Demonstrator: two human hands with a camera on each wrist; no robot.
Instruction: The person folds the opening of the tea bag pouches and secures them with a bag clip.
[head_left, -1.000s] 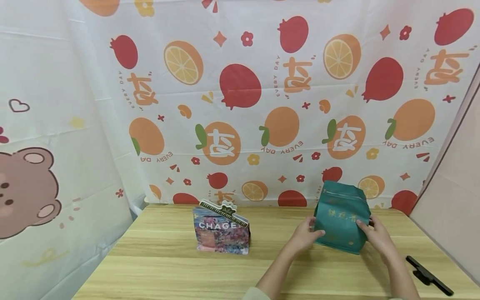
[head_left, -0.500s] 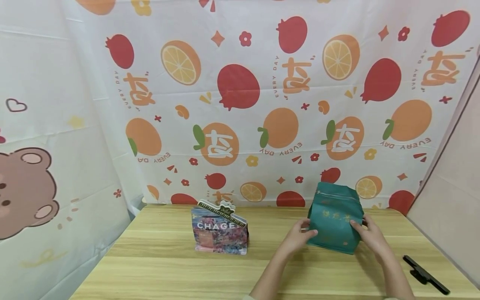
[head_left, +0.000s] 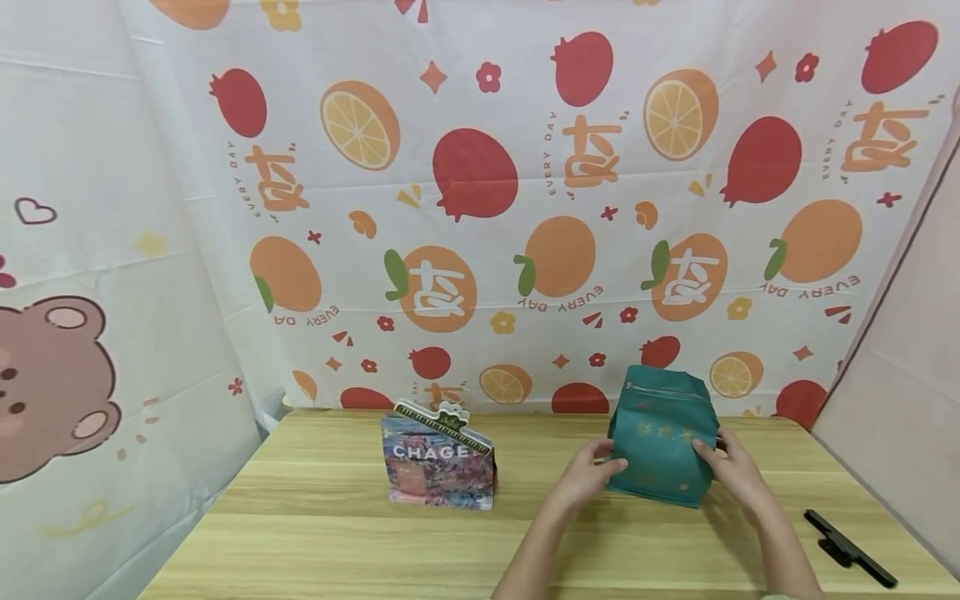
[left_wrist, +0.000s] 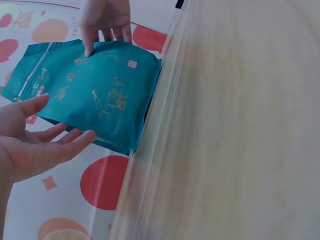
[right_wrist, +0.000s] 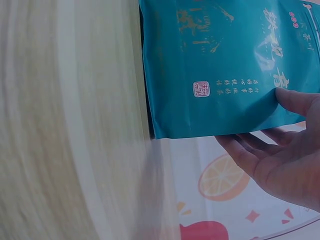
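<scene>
- A teal, glossy rectangular pouch [head_left: 662,454] with gold lettering was upright at the right half of the wood-grain desk [head_left: 322,537], long axis near vertical, zip end up, lettered front facing the person.
- The left hand [head_left: 587,477] held its left edge.
- The right hand [head_left: 737,472] gripped the opposite edge, thumb in front.

Teal bag [head_left: 662,458], gold-lettered; white backdrop [head_left: 480,267], fruit-printed.

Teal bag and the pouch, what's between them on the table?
In the head view, the left hand is between them, its thumb on the front of the teal bag; from there to the pouch, the table is bare.
</scene>
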